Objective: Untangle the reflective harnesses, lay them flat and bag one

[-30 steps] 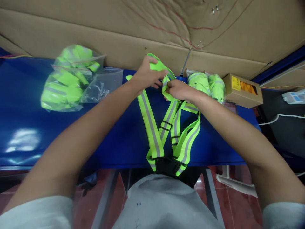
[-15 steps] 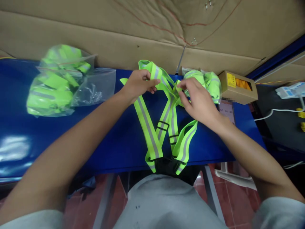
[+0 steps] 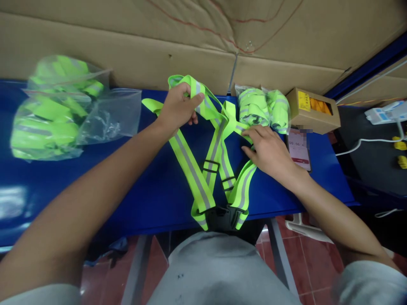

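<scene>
A neon-green strap harness [image 3: 192, 169] with grey stripes lies on the blue table, its black buckle [image 3: 219, 218] at the front edge by my shirt. My left hand [image 3: 182, 103] is closed on the strap at the upper left, thumb against the band. Over the right-hand straps, my right hand [image 3: 265, 146] rests with its fingers bent and thumb apart from them; its fingertips touch the strap, and it does not look closed on it. Two black sliders [image 3: 210, 166] sit on the middle straps.
Clear bags of green straps [image 3: 47, 127] lie at the left, beside a clear plastic bag [image 3: 111, 116]. Behind my right hand are bagged rolled straps [image 3: 253, 106], a cardboard box [image 3: 313, 111] and a phone [image 3: 298, 148]. A cardboard wall [image 3: 127, 55] stands behind.
My right hand has moved away from the strap crossing, down and to the right along the straps. My left hand still holds the strap. The view has shifted slightly.
</scene>
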`<state>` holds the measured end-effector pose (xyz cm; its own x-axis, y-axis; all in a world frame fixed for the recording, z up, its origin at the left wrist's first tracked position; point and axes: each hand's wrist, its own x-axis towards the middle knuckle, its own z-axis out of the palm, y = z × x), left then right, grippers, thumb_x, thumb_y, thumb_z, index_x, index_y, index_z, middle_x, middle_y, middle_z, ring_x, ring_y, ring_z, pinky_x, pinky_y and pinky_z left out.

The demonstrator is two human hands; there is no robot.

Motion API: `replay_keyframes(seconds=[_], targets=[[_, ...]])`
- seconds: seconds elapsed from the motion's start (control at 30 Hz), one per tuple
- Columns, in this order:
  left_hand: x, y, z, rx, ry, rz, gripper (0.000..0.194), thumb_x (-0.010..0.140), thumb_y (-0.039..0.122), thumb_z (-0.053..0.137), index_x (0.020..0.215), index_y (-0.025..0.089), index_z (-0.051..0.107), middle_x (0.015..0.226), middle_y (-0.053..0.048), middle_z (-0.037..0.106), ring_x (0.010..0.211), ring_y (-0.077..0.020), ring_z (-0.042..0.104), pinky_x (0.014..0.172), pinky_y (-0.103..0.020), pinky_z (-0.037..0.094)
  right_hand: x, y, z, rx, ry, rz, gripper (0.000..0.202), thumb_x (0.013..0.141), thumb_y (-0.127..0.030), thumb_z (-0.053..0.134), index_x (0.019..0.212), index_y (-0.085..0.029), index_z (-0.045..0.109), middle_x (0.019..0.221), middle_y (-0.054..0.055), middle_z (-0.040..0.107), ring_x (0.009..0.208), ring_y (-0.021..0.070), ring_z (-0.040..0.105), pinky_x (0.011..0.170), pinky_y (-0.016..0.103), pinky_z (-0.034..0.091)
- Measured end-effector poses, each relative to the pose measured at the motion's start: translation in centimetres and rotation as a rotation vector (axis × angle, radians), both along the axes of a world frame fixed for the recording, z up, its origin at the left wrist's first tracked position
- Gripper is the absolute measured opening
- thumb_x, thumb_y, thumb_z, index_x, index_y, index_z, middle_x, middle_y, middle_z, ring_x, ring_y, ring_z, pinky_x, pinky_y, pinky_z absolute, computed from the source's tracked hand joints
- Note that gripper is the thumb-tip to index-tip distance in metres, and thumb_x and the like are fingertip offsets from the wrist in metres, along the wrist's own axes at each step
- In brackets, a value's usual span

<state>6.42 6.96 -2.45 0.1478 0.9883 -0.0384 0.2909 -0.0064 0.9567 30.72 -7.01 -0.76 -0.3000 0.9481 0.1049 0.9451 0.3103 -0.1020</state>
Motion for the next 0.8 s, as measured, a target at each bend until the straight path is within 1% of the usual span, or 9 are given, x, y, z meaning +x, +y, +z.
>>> replay_keyframes(seconds=[0.13, 0.3, 0.4, 0.5, 0.57, 0.6, 0.67, 0.73, 0.8], targets=[[0.0, -0.1, -0.4, -0.005, 0.040, -0.029, 0.039, 0.094, 0.053, 0.072, 0.079, 0.024, 0.051, 0.060, 0.002, 0.056, 0.058, -0.0169, 0.065, 0.057, -0.029, 0.049, 0.3, -0.1, -0.1, 0.013, 0.090, -0.005, 0.037, 0.102, -0.027, 0.055, 0.136, -0.018, 0.064, 0.135, 0.018, 0.067, 0.127, 0.0382, 0.062, 0.106, 0.054, 0.053], [0.1, 0.0, -0.7, -0.056, -0.001, -0.061, 0.022, 0.088, 0.036, 0.077, 0.099, 0.023, 0.064, 0.090, -0.003, 0.070, 0.077, -0.0183, 0.072, 0.059, -0.025, 0.054, -0.3, 0.3, 0.4, 0.010, 0.036, -0.063, 0.042, 0.103, -0.031, 0.055, 0.140, -0.012, 0.063, 0.139, 0.021, 0.066, 0.128, 0.0415, 0.061, 0.106, 0.058, 0.051], [0.1, -0.2, -0.9, -0.045, -0.019, -0.056, 0.033, 0.081, 0.028, 0.081, 0.110, 0.021, 0.069, 0.107, -0.006, 0.075, 0.092, -0.0203, 0.073, 0.065, -0.025, 0.058, -0.7, 0.8, 0.7, -0.075, -0.034, -0.077, 0.046, 0.103, -0.033, 0.056, 0.143, -0.010, 0.062, 0.142, 0.022, 0.065, 0.128, 0.0445, 0.062, 0.104, 0.060, 0.052], [0.0, -0.7, -0.8, -0.033, -0.026, -0.046, 0.040, 0.080, 0.028, 0.080, 0.119, 0.021, 0.070, 0.119, -0.008, 0.075, 0.106, -0.0230, 0.073, 0.071, -0.026, 0.061, -0.6, 1.2, 0.8, -0.122, -0.045, -0.060, 0.043, 0.101, -0.025, 0.057, 0.140, -0.010, 0.065, 0.139, 0.021, 0.066, 0.125, 0.0431, 0.065, 0.099, 0.056, 0.056], [-0.5, -1.0, -0.4, -0.049, 0.001, -0.046, 0.032, 0.086, 0.034, 0.077, 0.114, 0.021, 0.071, 0.117, -0.009, 0.076, 0.105, -0.0239, 0.074, 0.072, -0.029, 0.062, 0.0, 1.3, 0.7, -0.119, 0.001, -0.043, 0.040, 0.097, -0.015, 0.056, 0.135, -0.011, 0.068, 0.137, 0.020, 0.067, 0.119, 0.0393, 0.069, 0.094, 0.050, 0.058], [-0.9, -1.1, -0.1, -0.066, 0.017, -0.049, 0.026, 0.089, 0.039, 0.075, 0.107, 0.020, 0.071, 0.112, -0.009, 0.076, 0.101, -0.0246, 0.075, 0.072, -0.031, 0.062, 0.3, 1.4, 0.7, -0.118, 0.035, -0.028, 0.040, 0.094, -0.010, 0.055, 0.132, -0.013, 0.070, 0.136, 0.019, 0.069, 0.115, 0.0366, 0.071, 0.092, 0.046, 0.058], [-2.1, -1.4, 0.8, -0.107, 0.048, -0.059, 0.027, 0.093, 0.045, 0.071, 0.092, 0.018, 0.070, 0.094, -0.010, 0.075, 0.088, -0.0258, 0.076, 0.069, -0.035, 0.062, 1.0, 1.4, 0.6, -0.136, 0.100, 0.007, 0.039, 0.091, -0.006, 0.053, 0.123, -0.016, 0.073, 0.128, 0.015, 0.073, 0.104, 0.0311, 0.074, 0.087, 0.041, 0.057], [-3.7, -2.0, 2.0, -0.106, 0.156, -0.067, 0.032, 0.094, 0.048, 0.069, 0.082, 0.019, 0.069, 0.076, -0.008, 0.071, 0.070, -0.0248, 0.073, 0.064, -0.036, 0.059, 1.6, 1.4, 0.8, -0.181, 0.142, 0.032, 0.032, 0.093, -0.010, 0.054, 0.116, -0.019, 0.074, 0.116, 0.012, 0.077, 0.095, 0.0279, 0.075, 0.083, 0.039, 0.056], [-5.1, -3.2, 3.2, -0.038, 0.357, -0.057, 0.033, 0.095, 0.049, 0.066, 0.081, 0.020, 0.071, 0.064, -0.004, 0.066, 0.055, -0.0215, 0.065, 0.063, -0.037, 0.055, 1.8, 1.3, 1.1, -0.231, 0.162, 0.050, 0.025, 0.099, -0.021, 0.055, 0.115, -0.020, 0.075, 0.108, 0.010, 0.079, 0.090, 0.0279, 0.075, 0.081, 0.040, 0.056]])
